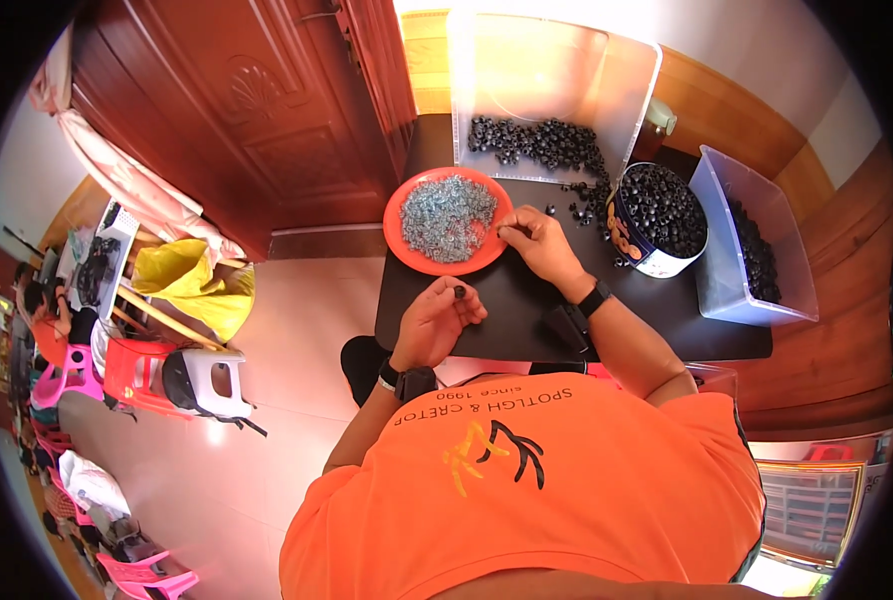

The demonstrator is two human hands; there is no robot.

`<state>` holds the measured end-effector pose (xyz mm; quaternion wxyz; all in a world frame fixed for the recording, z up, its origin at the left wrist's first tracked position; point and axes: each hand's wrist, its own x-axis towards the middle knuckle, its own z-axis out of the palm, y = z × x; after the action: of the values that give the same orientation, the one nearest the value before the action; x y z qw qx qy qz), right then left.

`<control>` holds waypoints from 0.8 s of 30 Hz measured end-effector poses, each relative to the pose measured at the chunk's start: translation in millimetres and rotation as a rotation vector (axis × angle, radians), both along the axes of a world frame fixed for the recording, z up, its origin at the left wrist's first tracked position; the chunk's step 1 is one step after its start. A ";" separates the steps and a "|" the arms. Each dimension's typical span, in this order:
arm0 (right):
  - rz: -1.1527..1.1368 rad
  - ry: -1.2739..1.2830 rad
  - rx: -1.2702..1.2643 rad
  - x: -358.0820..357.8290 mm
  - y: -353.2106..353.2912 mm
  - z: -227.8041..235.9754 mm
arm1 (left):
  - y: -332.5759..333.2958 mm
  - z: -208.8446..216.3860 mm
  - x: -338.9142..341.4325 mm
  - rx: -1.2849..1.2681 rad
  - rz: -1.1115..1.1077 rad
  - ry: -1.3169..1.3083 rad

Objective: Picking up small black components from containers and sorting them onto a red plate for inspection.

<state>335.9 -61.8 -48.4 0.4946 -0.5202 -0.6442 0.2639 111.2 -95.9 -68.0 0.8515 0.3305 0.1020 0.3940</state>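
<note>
My left hand (432, 324) is just in front of the red plate, its thumb and fingers closed on a small black knob-like part (459, 292). At the plate's right rim, my right hand (541, 247) is pinched; whatever lies between its fingertips is too small to make out. The red plate (396, 242) carries a heap of small silvery metal pieces (444, 212). To the right of my right hand stands a round tin (656, 266) filled with black parts (668, 208). Several more black parts (588, 200) lie loose on the dark table (606, 300).
A clear plastic bin (629, 130) lies on its side at the back, spilling black parts. Another clear bin (721, 250) holds more at the right. Left are a wooden door (256, 120), a yellow bag (191, 285), stools (206, 385) and people farther off.
</note>
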 end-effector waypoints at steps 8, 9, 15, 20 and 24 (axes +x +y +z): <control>0.007 0.004 -0.054 1.7 -1.2 1.9 | -0.1 -2.3 0.4 0.007 -0.003 -0.009; -0.004 0.011 -0.053 1.7 -0.4 1.1 | 0.0 -2.3 0.4 0.002 0.001 -0.015; -0.003 0.011 -0.045 1.0 -1.2 -1.5 | -1.4 -3.0 -1.1 0.004 -0.012 -0.025; 0.018 -0.005 -0.080 1.9 -1.9 2.1 | -1.1 -1.4 -0.6 0.010 -0.015 -0.024; 0.021 0.002 -0.074 2.4 -0.3 1.1 | 0.1 -2.3 0.0 0.009 -0.006 -0.031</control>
<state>338.3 -62.1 -47.4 0.4727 -0.5312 -0.6389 0.2934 111.2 -95.8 -70.3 0.8527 0.3284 0.0859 0.3971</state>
